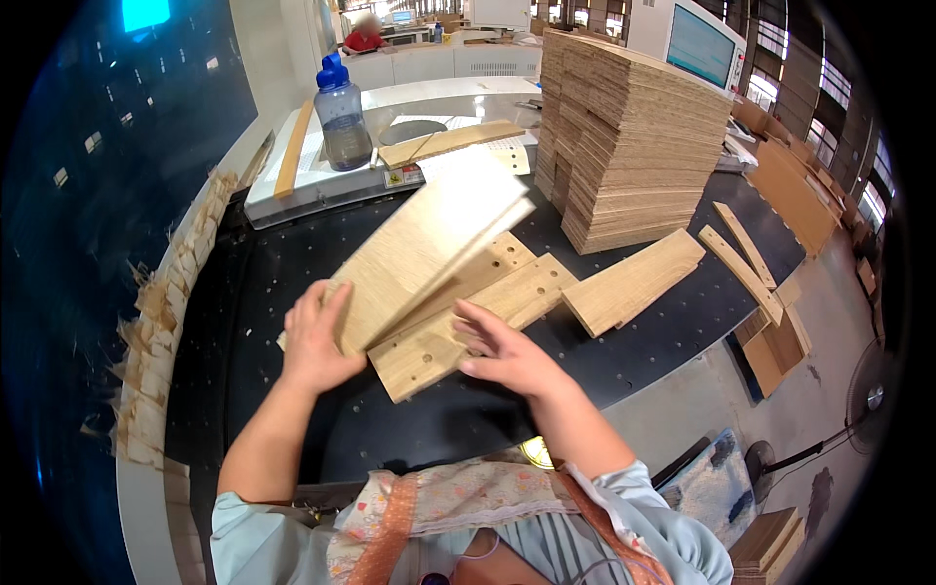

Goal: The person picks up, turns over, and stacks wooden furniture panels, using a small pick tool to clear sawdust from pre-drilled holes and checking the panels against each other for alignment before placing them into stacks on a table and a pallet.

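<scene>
Left hand (320, 339) grips the near end of the pale boards (419, 244), thumb on the upper face and fingers at the left edge. Right hand (507, 353) is partly spread with fingers slightly curled, gripping nothing; it is located over the front drilled board (531, 291), and contact with that board cannot be confirmed. The pale boards lie at an angle, near end toward the person, partly covering the rear drilled board (500, 258). Both drilled boards are positioned side by side on the black perforated table (356, 434). To their right lies a single plank (634, 281); behind it stands a tall board stack (629, 146). Narrow strips (739, 273) lie farther right. A blue-capped bottle (344, 127) stands beyond, on a light-coloured surface (268, 190).
</scene>
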A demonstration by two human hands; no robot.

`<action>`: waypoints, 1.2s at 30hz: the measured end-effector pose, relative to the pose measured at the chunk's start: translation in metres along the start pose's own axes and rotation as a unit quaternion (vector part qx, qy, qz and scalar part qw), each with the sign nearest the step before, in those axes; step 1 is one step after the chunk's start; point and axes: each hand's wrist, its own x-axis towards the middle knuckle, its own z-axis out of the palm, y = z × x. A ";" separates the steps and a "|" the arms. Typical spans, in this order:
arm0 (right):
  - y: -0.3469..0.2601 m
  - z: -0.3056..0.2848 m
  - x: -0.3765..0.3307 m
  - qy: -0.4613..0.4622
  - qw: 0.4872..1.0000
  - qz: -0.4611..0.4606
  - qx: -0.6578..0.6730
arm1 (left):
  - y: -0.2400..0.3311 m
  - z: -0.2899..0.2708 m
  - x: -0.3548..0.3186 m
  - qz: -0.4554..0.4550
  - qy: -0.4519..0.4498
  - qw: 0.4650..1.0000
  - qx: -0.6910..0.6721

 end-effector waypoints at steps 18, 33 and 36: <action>0.033 -0.052 -0.109 0.331 0.773 -0.028 -0.541 | -0.229 0.029 0.088 -0.133 -0.269 0.937 0.179; 0.050 -0.053 -0.131 0.315 0.683 0.077 -0.654 | -0.222 0.125 0.160 -0.134 -0.030 0.969 0.204; 0.066 -0.058 -0.158 0.251 0.595 0.205 -0.735 | -0.234 0.132 0.163 -0.270 0.011 0.950 0.156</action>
